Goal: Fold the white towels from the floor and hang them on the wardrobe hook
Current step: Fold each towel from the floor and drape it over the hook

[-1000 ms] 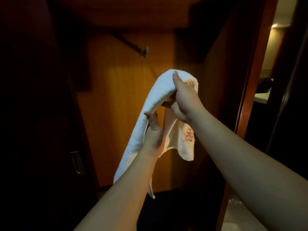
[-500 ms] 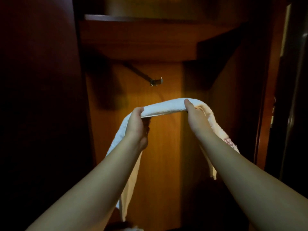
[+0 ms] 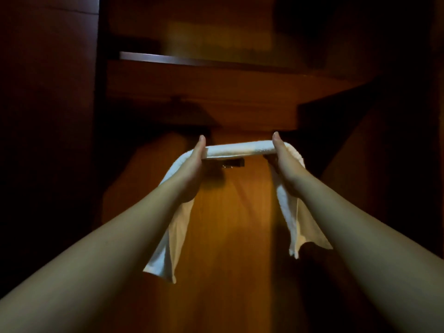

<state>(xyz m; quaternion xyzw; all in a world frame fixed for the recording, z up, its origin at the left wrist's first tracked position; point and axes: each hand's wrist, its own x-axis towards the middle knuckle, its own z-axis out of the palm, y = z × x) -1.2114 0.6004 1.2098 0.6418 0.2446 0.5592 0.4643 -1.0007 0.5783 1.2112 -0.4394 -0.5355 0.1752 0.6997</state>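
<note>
Item: folded white towel [image 3: 240, 149], held at centre frame inside wooden wardrobe [image 3: 230, 236], just above dark hook/rail end [image 3: 231, 162], which shows directly below the stretched span.

Left hand [image 3: 192, 169] (centre-left of frame): grips towel at left end of span, thumb on top pointing up, other fingers hidden behind cloth; their spread can't be told. Right hand [image 3: 284, 162] (centre-right): same grip at right end, thumb up on top, remaining fingers wrapped under and mostly hidden.

Config: mid section pulled roughly level btwn hands; both tails hang free, left tail reaching lower in frame than right. Shelf [image 3: 204, 61] sits across upper frame, above the work zone.

Handling, est.:
- Light, soft terry; no stiffness, sags wherever unsupported.
- Not fragile, not slippery; pinch grip is sufficient.
- Folded layers can slip apart if span goes slack, so keep tension.
- Best hold pts: as now, either side of the mid-line, leaving centre bare for the hook.

Risk: unequal tails may let the towel slide off toward the longer side. Contact w/ hook can't be confirmed in this lighting.
</note>
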